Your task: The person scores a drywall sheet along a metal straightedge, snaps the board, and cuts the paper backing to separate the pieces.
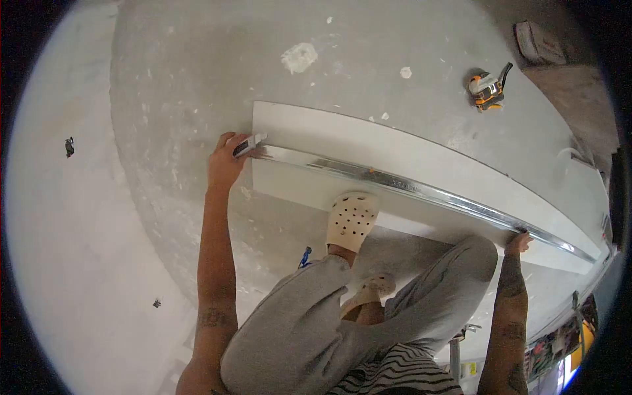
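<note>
A long white board [303,122] lies on the grey floor. Along its length rests a shiny metal profile [421,191] with some lettering near its middle. At the board's left end, my left hand [226,161] is closed around a small grey and white tool [250,144], whose exact kind I cannot make out. This tool sits right by the profile's end. Towards the other end, my right hand [518,244] has its fingers closed on the near edge of the profile. My foot in a beige clog [353,214] presses on the board's near side, beside the profile.
An orange and black tape measure [486,91] lies on the floor beyond the board. At the upper right is a bag or package [538,43]. A small blue object [305,257] lies near my leg. White wall [72,217] runs along the left, with dark fittings.
</note>
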The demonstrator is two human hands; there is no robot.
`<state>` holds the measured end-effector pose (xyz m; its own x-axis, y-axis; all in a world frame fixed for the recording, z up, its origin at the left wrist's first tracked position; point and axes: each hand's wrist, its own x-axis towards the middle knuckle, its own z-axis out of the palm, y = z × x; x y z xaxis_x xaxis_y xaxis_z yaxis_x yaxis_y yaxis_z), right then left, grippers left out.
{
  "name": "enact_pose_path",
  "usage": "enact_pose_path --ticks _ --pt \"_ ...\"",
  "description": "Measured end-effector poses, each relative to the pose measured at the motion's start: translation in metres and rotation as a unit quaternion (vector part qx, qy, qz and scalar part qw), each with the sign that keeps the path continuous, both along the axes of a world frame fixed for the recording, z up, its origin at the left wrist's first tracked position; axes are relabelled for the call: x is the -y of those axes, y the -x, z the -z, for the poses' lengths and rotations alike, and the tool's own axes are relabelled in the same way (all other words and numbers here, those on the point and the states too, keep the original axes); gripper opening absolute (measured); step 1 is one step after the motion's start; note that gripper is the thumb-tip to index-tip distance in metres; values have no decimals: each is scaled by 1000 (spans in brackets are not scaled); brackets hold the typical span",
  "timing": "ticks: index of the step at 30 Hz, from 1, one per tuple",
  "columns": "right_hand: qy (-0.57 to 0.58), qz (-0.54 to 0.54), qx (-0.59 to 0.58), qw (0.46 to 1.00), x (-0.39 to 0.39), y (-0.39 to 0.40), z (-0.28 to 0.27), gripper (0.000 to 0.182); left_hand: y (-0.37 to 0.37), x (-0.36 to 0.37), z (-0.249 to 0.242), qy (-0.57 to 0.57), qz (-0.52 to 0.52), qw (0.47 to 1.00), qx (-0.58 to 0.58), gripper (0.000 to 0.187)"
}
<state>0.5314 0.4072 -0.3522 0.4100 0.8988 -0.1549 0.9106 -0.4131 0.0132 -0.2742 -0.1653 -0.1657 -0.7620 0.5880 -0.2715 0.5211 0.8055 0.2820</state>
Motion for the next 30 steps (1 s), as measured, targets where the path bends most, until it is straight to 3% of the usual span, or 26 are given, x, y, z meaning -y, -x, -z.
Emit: enact_pose_path --ticks 1,2,4,6,10,13,16,17,21,23,24,26,28,30 --pt "-35 2 -92 995 11 24 -20 45 2 3 3 28 1 1000 -8 35" --pt "-35 3 -90 995 18 46 -31 45 4 6 6 55 3 998 -15 35" --pt "-152 160 -240 945 29 87 -49 47 13 7 14 56 -9 998 2 35" --pt "-126 166 -280 937 34 108 -76 50 17 3 17 62 -22 998 17 34" --pt "-78 185 -371 906 27 97 -73 55 9 -16 9 83 -2 996 15 32" --pt "-46 114 -369 921 17 66 -59 53 4 -20 11 54 0 998 18 32" --pt "-7 -61 -288 956 15 55 -58 51 -1 -20 14 48 18 999 10 33" --pt "-51 168 -472 864 13 60 -57 52 -2 -22 14 72 24 997 -1 34" --pt "3 146 -554 820 9 47 -58 58 -1 -23 16 58 13 998 16 33" --pt "96 227 -568 785 19 53 -66 64 3 -23 16 106 14 993 50 35" --pt "89 235 -567 784 29 62 -72 64 2 -32 8 105 25 993 51 35" --pt "113 236 -569 779 24 48 -59 73 1 -62 -14 2 5 1000 29 40" --pt "178 227 -581 761 -4 -15 -19 83 6 -81 -10 -27 46 997 52 42" --pt "102 230 -540 803 8 9 -32 96 5 -108 5 -60 82 992 75 45"
